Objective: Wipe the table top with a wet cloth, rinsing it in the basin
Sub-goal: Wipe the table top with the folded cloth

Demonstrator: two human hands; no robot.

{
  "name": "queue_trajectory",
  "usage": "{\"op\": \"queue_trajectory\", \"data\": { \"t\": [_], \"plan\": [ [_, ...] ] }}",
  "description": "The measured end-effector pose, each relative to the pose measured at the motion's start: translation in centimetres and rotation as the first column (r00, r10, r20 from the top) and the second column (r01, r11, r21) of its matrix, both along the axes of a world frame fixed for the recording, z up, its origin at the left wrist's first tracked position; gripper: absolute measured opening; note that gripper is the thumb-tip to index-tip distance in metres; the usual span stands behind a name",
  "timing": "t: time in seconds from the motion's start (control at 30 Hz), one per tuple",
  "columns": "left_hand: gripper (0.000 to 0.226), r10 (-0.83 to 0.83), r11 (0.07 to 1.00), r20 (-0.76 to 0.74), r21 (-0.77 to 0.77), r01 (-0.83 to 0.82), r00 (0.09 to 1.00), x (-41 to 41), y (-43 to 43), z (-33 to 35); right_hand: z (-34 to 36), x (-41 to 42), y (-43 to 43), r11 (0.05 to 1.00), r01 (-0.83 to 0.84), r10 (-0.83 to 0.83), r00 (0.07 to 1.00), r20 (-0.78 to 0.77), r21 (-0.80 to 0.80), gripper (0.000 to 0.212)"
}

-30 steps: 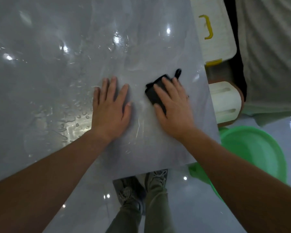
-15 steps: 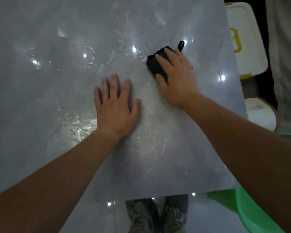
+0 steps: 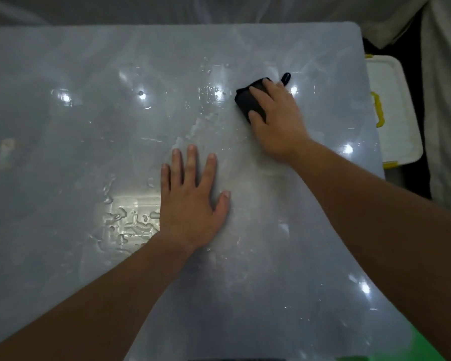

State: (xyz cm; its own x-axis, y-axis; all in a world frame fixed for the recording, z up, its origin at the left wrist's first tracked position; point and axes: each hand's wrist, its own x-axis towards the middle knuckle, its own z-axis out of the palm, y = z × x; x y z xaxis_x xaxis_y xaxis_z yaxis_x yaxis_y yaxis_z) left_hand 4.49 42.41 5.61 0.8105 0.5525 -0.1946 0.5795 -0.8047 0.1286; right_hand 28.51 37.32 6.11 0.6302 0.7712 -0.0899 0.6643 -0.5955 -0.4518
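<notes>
The glossy grey table top [image 3: 89,142] fills most of the view, with streaks and small puddles of water on it. My right hand [image 3: 276,121] presses flat on a folded black cloth [image 3: 246,100] toward the far right part of the table; a dark loop of the cloth sticks out beyond my fingers. My left hand [image 3: 190,196] lies flat on the table nearer to me, fingers spread, holding nothing. A sliver of the green basin [image 3: 427,347] shows at the bottom right corner, below the table edge.
A white plastic box with yellow latches [image 3: 391,113] sits off the table's right edge. Grey fabric [image 3: 445,100] hangs further right and behind the table. A pool of water [image 3: 130,217] lies left of my left hand.
My right hand has pushed the cloth away from me toward the far right of the table. My left hand stays flat on the table. The view has tilted up, so the basin is almost out of sight.
</notes>
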Motion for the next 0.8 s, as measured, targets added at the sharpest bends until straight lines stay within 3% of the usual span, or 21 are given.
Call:
{"op": "queue_trajectory", "data": {
  "t": [0.13, 0.3, 0.37, 0.47, 0.53, 0.8],
  "plan": [
    [0.076, 0.003, 1.0, 0.016, -0.001, -0.003, 1.0, 0.1, 0.2, -0.1, 0.3, -2.9, -1.3, 0.97, -0.233, 0.234, 0.972, 0.002, 0.063, 0.054],
    [0.074, -0.009, 1.0, 0.052, -0.022, 0.01, 0.999, -0.4, 0.5, -0.4, 0.4, -5.5, -7.2, 0.859, -0.511, 0.511, 0.86, 0.003, -0.013, 0.054],
    [0.076, -0.017, 1.0, 0.047, -0.016, 0.017, 0.999, -0.4, 0.6, -0.4, 0.3, -3.7, -5.3, 0.874, -0.485, 0.485, 0.874, 0.03, -0.005, 0.056],
    [0.076, -0.017, 1.0, 0.01, -0.013, 0.017, 1.0, -0.4, 0.6, -0.4, 0.2, -2.8, -2.0, 0.967, -0.25, 0.249, 0.968, 0.027, 0.041, 0.055],
    [0.076, -0.018, 1.0, 0.003, -0.011, 0.018, 1.0, -0.4, 0.5, -0.4, -0.2, -4.0, -1.9, 0.981, -0.191, 0.19, 0.981, 0.048, 0.024, 0.054],
    [0.077, -0.014, 1.0, -0.009, -0.026, 0.014, 1.0, -0.5, 0.5, -0.4, 1.2, -10.9, -15.6, 0.868, -0.488, 0.493, 0.869, 0.048, -0.091, 0.053]
  ]
}}
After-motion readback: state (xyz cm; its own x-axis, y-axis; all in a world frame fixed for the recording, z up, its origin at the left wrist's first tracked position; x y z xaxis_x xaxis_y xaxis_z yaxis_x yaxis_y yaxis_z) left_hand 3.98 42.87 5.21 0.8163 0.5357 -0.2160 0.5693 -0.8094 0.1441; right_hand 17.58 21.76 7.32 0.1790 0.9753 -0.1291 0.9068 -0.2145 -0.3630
